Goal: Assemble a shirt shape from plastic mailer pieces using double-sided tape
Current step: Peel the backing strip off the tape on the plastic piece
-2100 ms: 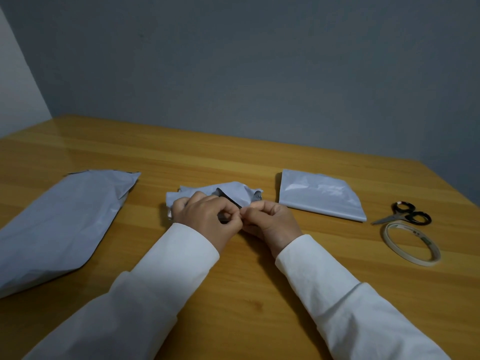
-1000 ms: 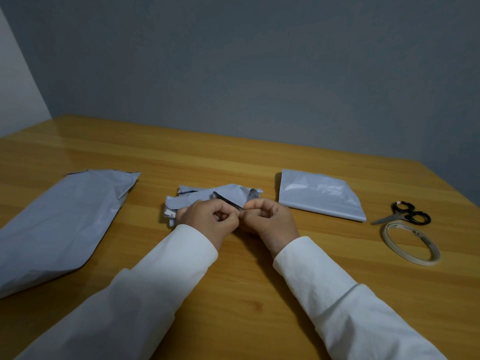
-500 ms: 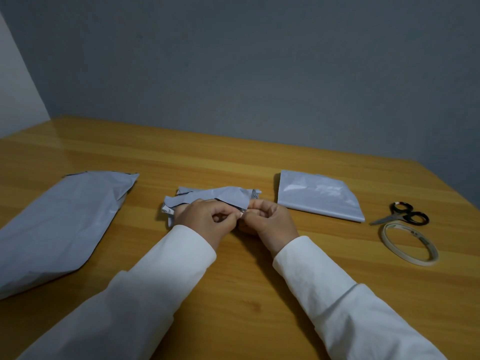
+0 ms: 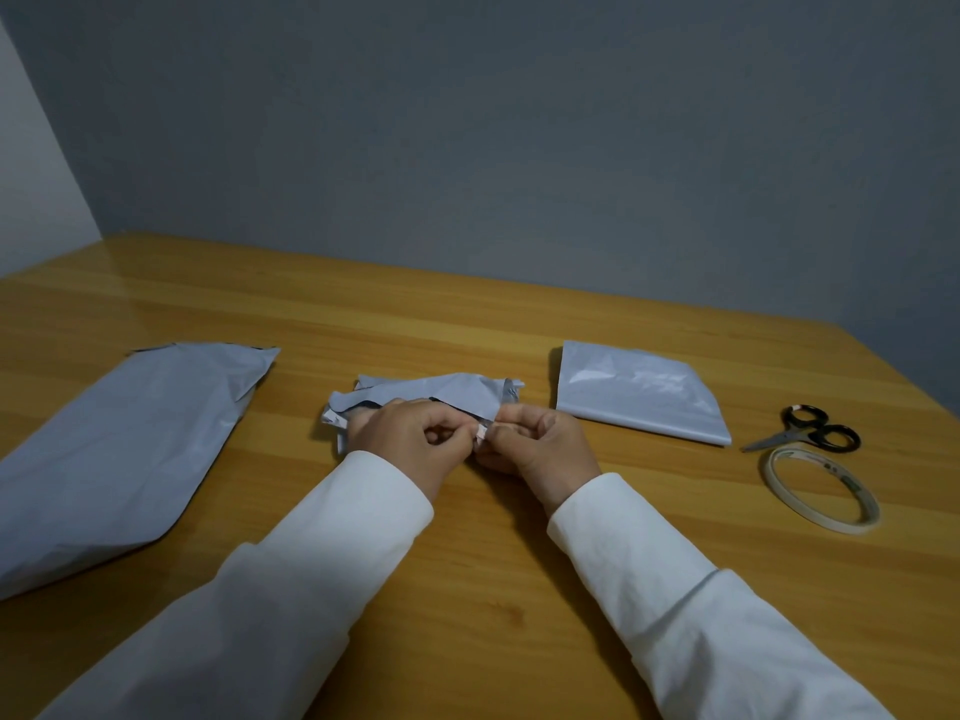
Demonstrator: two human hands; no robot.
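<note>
Both hands meet at the middle of the wooden surface (image 4: 467, 641), white sleeves (image 4: 675, 589) on both arms. Left hand (image 4: 410, 444) and right hand (image 4: 540, 449) have fingers curled, thumbs and forefingers pinching at a small whitish tab (image 4: 481, 432) between them, at the near edge of the crumpled mailer piece (image 4: 441, 392). Whether the tab is tape backing or plastic, cannot tell.

That crumpled piece lies flat just beyond the knuckles, partly under the left hand. Folded mailer piece (image 4: 639, 397) lies beyond and to the right of the right hand, apart from it. Long mailer piece (image 4: 119, 449) lies well to the left of the left hand.

Far right of the right hand: scissors (image 4: 810, 433) with black handles, and the tape roll (image 4: 821, 491) just nearer, lying flat.
</note>
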